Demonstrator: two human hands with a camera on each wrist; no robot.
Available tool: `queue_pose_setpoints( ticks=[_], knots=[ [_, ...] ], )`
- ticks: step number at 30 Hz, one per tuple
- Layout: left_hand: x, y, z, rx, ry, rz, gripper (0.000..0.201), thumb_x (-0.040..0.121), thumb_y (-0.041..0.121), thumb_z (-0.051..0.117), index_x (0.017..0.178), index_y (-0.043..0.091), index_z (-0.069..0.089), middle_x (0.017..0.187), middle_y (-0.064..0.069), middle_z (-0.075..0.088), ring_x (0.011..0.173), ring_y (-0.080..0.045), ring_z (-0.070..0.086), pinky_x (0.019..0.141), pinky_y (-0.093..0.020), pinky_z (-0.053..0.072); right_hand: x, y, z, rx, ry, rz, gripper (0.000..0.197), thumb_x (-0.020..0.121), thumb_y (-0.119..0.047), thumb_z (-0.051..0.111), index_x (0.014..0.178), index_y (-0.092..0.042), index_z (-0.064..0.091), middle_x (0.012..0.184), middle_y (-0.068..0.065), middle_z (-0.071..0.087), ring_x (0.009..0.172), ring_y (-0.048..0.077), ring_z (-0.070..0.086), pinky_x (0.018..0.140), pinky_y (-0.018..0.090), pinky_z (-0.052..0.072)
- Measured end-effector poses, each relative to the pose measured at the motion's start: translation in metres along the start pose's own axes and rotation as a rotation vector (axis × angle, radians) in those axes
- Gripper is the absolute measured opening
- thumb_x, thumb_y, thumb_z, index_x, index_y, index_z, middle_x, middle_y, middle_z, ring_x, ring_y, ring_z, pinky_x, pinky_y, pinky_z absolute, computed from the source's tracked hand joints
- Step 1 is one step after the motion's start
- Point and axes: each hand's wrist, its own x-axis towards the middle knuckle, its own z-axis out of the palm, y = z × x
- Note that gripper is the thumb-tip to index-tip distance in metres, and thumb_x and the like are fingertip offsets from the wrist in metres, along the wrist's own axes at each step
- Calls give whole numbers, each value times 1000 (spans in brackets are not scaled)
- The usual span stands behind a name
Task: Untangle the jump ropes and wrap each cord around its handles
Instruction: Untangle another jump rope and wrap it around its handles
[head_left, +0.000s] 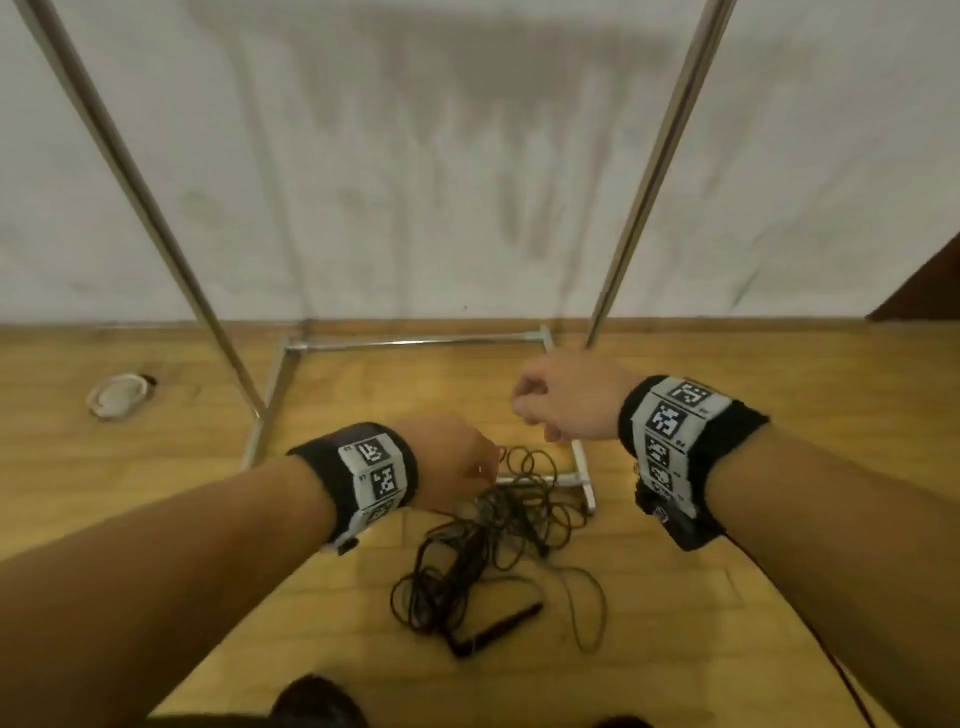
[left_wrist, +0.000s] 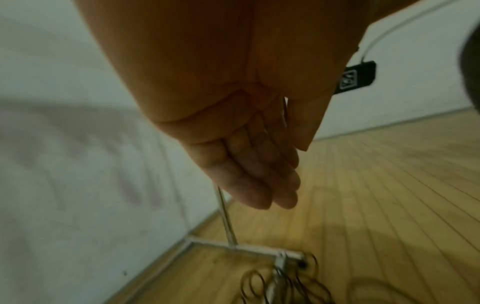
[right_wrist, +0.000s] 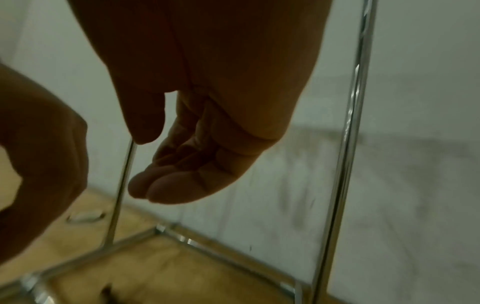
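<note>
Tangled black jump ropes (head_left: 498, 530) lie in loose coils on the wooden floor, partly over the near foot of a metal rack; the same coils (left_wrist: 285, 286) show at the bottom of the left wrist view. One black handle (head_left: 501, 626) lies at the front of the pile. My left hand (head_left: 457, 462) hovers just above the far edge of the tangle, its fingers (left_wrist: 259, 174) straight and together, holding nothing. My right hand (head_left: 556, 400) hangs higher and to the right, with loosely curled fingers (right_wrist: 182, 164) and an empty palm.
A chrome rack stands against the white wall, with slanting uprights (head_left: 649, 182) and a low base frame (head_left: 415, 343) on the floor. A round pale disc (head_left: 117, 395) lies at the left. A dark shoe (head_left: 317, 701) shows at the bottom edge.
</note>
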Motion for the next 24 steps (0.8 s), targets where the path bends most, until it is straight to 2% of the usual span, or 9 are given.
queue_pose_setpoints(
  ticks=[2,5,8,11,13,15,18,21,24],
  knots=[
    [16,-8,39,26,-99,29,27,109,40,47,127,31,66,115,2,69,95,-19,59,80,-32,46,9,16,41,-122,-125,5,28,102,-40,53,117,-24,71,102,-8,71,86,11,66,79,32,55],
    [41,-26,88,10,-179,20,28,109,38,45,124,29,66,113,3,67,95,-21,61,76,-32,46,26,40,92,-186,-266,8,30,103,-40,52,122,-24,69,119,-2,69,103,18,62,88,35,53],
    [65,-44,133,-26,-245,-25,26,109,37,45,122,29,67,101,7,63,78,-10,54,62,-28,38,43,61,131,-175,-366,29,30,103,-39,53,123,-23,68,118,-2,67,98,17,60,80,32,49],
    [84,-55,173,-55,-318,-65,17,109,34,47,116,29,62,87,10,52,72,-8,47,58,-26,35,61,80,164,-134,-419,49,28,104,-38,52,123,-23,67,115,-3,68,92,14,60,78,30,49],
    [95,-59,197,-73,-366,-64,23,110,32,45,123,27,64,94,6,59,77,-13,54,62,-26,40,71,90,185,-99,-456,75,28,104,-36,52,123,-22,68,107,-4,67,92,16,65,80,33,55],
    [105,-61,220,-87,-412,-52,28,111,30,43,127,23,65,107,0,65,87,-20,60,68,-29,44,79,99,205,-88,-495,98,28,104,-35,52,123,-21,68,98,-7,63,92,16,65,74,30,54],
    [118,-60,249,-126,-416,-88,25,111,33,47,127,20,62,103,-2,63,86,-21,58,69,-33,47,89,108,232,-74,-562,117,30,105,-36,51,126,-20,65,103,-5,63,94,17,62,75,29,48],
    [129,-59,272,-140,-366,-182,35,106,44,56,132,20,52,100,0,58,79,-17,55,60,-30,44,97,117,253,-49,-585,137,30,105,-36,51,127,-19,65,113,-2,65,98,18,64,76,30,49],
    [136,-59,291,-94,-315,-254,44,103,46,61,136,20,46,119,-4,61,97,-22,62,66,-34,46,104,123,270,-27,-603,149,29,105,-35,52,125,-21,66,113,-3,65,95,16,65,74,29,53]
  ],
)
